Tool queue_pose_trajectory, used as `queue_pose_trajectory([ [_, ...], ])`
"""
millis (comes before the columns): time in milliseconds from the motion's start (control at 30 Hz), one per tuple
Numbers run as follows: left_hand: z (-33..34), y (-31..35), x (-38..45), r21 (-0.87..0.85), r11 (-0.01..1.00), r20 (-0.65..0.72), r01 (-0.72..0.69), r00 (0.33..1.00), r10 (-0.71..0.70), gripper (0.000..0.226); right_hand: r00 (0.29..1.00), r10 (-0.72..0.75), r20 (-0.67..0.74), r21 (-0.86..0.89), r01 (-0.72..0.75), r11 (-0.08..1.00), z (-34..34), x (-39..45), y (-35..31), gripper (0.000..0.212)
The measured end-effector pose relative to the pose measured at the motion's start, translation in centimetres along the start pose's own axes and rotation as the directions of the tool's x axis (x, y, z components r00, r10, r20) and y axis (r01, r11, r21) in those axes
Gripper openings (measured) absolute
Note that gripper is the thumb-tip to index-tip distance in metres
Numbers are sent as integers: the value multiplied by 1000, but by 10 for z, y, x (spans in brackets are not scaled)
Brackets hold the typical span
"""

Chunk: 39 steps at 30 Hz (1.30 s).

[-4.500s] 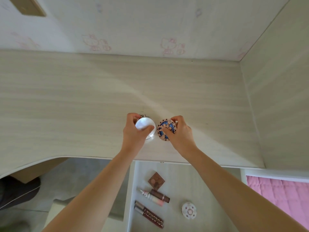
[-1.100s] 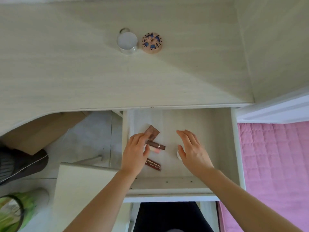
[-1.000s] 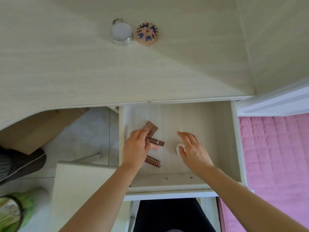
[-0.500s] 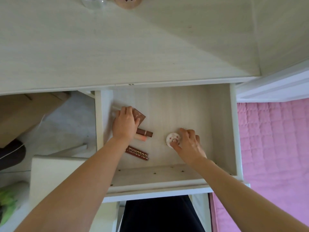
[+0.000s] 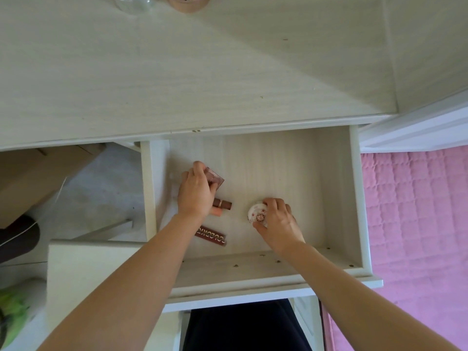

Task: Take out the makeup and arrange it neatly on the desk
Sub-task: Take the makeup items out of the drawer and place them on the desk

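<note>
A pale wood-grain desk [image 5: 202, 72] fills the upper half of the view, and below its front edge an open drawer [image 5: 339, 198] of the same pale finish is pulled out toward the person. To the right lies a pink quilted bedspread [image 5: 415, 224], and to the left, under the desk, a brown cardboard box [image 5: 33, 178] sits on the floor. The left hand [image 5: 195, 193] reaches into the left part of the drawer, its fingers curled round a square brown compact [image 5: 215, 176] that it grips at the edges. The right hand [image 5: 278, 221] is in the middle of the drawer, fingertips and thumb pinching a small round white compact [image 5: 257, 214] with a floral pattern on its lid. Just beside the left wrist lie a brown lipstick tube [image 5: 222, 204] and, touching it, a pinkish tube [image 5: 218, 212] mostly hidden by the hand. Nearer the drawer's front lies a dark red lip gloss tube [image 5: 212, 235] with gold lettering. At the far top edge of the desk stand a clear round jar [image 5: 131, 2] and, just beside it, a round tan compact [image 5: 188, 2], both cut off by the frame.
</note>
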State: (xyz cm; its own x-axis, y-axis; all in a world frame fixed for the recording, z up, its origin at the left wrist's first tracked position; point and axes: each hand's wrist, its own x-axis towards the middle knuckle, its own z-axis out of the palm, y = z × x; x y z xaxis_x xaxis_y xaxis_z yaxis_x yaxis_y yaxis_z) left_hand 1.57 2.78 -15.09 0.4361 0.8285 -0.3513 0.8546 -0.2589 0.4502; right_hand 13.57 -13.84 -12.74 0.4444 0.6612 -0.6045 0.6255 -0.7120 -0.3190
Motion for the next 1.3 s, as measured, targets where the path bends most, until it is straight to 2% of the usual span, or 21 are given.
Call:
queue_pose_trajectory([
  [167,-2,5,-4,-78,997,63,8,998,-3,37,998,7,61,131,-15,991,-5,-5,-9,56],
  [300,-9,7,-6,-142,990,110,18,994,-2,33,990,110,91,260,-130,957,-9,-8,-10,51],
  [400,-14,7,-9,-267,961,129,67,991,-33,31,982,159,99,334,-183,925,-13,-12,-9,51],
  [467,-22,11,-14,-413,901,149,133,986,-78,29,978,183,96,377,-206,903,-20,-15,-14,51],
  [533,-34,18,-20,-475,866,135,159,985,-106,28,977,193,91,412,-213,886,-29,-18,-20,51],
  [767,-71,28,-43,-623,767,91,154,988,-125,26,991,135,-5,528,-112,842,-63,-29,-51,50],
  [1033,-122,31,-50,-726,674,25,139,984,-176,31,986,109,-125,573,-18,819,-108,-38,-89,48],
  [1300,-173,34,-28,-734,678,-89,36,985,-149,30,971,-8,-241,486,128,865,-154,-16,-131,50],
])
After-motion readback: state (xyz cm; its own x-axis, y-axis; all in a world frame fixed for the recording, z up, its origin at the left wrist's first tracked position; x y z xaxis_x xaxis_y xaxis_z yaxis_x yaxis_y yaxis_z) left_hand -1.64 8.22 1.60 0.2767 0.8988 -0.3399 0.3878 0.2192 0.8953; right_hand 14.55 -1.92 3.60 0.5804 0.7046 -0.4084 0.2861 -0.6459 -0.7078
